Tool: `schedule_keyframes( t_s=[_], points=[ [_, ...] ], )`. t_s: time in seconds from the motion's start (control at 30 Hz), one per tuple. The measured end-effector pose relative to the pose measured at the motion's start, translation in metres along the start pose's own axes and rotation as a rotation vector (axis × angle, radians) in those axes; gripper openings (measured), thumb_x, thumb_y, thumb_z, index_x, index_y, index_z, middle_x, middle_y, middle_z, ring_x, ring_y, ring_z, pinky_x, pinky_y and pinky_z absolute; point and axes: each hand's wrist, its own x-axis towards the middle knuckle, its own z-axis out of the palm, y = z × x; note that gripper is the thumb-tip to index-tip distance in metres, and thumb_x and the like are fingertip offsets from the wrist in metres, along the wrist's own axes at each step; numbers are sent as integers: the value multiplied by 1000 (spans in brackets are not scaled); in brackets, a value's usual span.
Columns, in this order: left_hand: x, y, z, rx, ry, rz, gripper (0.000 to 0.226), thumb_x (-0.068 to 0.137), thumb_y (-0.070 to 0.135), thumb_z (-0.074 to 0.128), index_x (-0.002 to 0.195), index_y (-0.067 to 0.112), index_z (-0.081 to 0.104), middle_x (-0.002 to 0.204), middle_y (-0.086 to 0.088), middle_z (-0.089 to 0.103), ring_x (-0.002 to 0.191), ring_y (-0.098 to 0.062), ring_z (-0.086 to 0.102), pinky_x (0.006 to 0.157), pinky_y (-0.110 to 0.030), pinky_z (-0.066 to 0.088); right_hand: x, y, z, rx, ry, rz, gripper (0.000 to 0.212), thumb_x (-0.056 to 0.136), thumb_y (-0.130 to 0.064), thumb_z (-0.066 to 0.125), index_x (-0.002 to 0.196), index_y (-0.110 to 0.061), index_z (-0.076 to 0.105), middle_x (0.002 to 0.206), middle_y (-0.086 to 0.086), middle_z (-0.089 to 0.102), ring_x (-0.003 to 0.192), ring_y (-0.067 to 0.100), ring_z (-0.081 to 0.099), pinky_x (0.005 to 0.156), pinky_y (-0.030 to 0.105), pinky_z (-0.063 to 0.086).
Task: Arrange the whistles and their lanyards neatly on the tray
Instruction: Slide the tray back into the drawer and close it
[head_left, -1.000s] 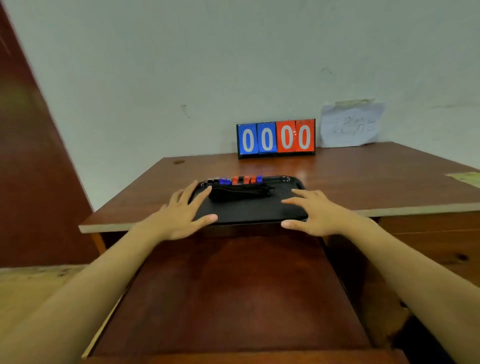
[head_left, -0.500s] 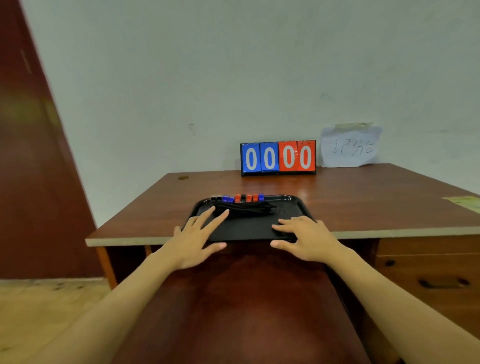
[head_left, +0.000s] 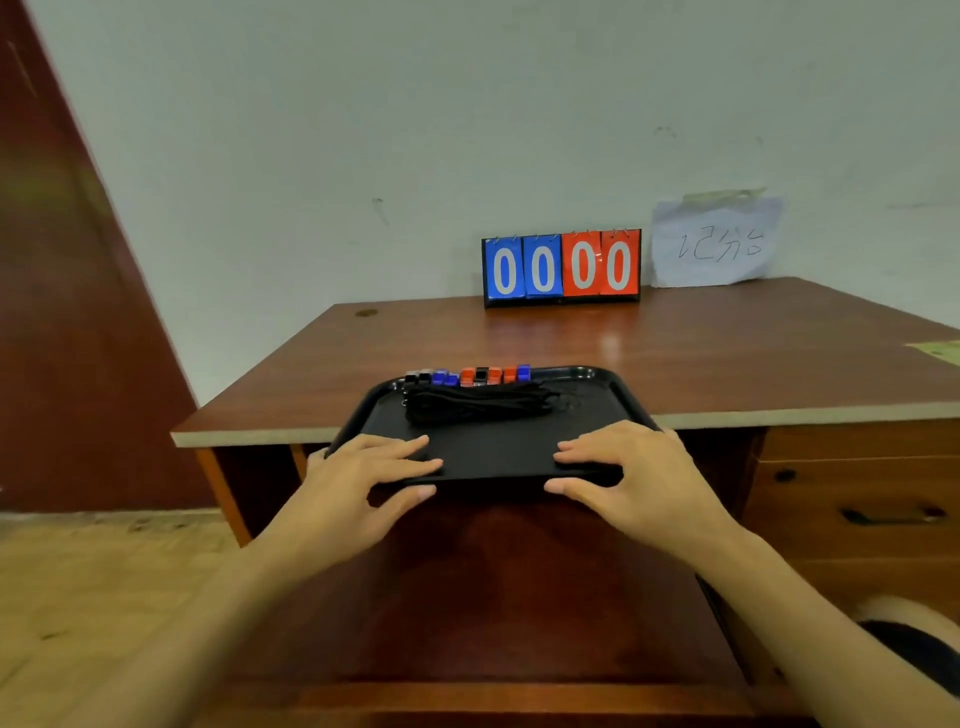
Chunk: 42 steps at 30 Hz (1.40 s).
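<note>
Both hands, left hand (head_left: 358, 480) and right hand (head_left: 631, 478), grip the black tray's (head_left: 498, 452) near edge, fingers (head_left: 400, 447) on top, thumbs beneath.
</note>
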Motion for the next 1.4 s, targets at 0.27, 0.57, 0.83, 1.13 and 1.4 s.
schedule_keyframes(
  t_s=[0.27,0.57,0.83,1.13,1.4],
  points=[
    [-61,21,-3,-63,126,24,37,92,65,52,127,59,63,133,43,57,138,6,46,106,-67,40,-55,-35,-14,-14,58,-65,52,76,-79,54,108,-44,76,114,-31,69,117,-9,58,112,55,36],
    [-110,34,-9,14,154,82,36,95,56,56,128,49,68,153,23,51,125,-10,55,98,-59,44,-97,-62,-16,-32,48,-84,44,76,-71,65,108,-43,76,115,-29,69,117,-6,58,114,52,33],
    [-131,27,12,-25,106,86,36,96,55,58,129,46,69,157,23,46,120,-12,53,98,-55,45,-122,-64,4,-35,16,-60,41,82,-72,61,106,-43,77,113,-31,69,117,-5,58,111,58,33],
    [-136,19,32,-38,40,46,46,90,70,59,131,49,66,159,27,41,128,-8,50,105,-57,40,-129,-52,24,-92,-120,-43,43,88,-71,52,116,-45,72,120,-32,66,121,-3,55,111,52,32],
    [-135,16,42,-6,-46,19,55,87,79,56,134,51,63,162,28,36,130,-7,47,106,-59,39,-131,-44,32,-163,-256,-25,49,94,-70,40,131,-47,62,135,-31,57,130,-1,47,107,54,35]
  ],
)
